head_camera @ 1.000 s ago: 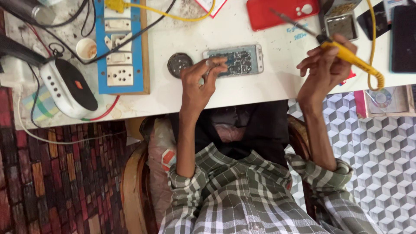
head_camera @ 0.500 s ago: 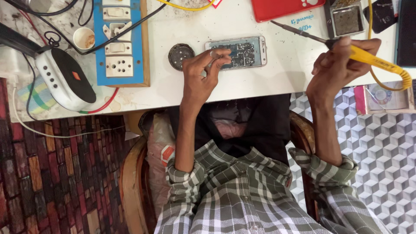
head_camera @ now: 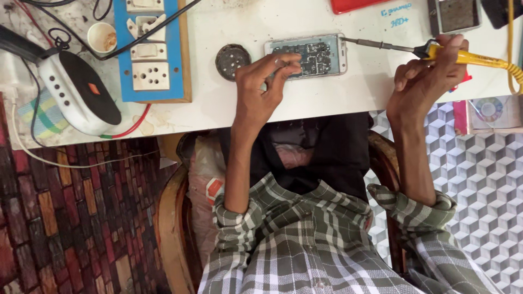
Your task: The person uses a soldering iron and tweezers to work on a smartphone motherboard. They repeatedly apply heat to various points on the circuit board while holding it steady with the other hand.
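On the white bench, left hand point(head_camera: 261, 90) fingertips pinch the opened phone point(head_camera: 308, 55); right hand point(head_camera: 422, 81) grips soldering iron point(head_camera: 436, 51).

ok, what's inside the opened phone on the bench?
The opened phone shows a dark circuit board with small chips. The left hand has fingertips over its lower-left corner, hiding that part. The soldering iron tip reaches its right edge.

A white worktable point(head_camera: 348, 98) stands over brick-patterned flooring point(head_camera: 71, 218) (grey cube-patterned tiles point(head_camera: 479, 179) opposite), wooden chair point(head_camera: 174, 218) beneath.
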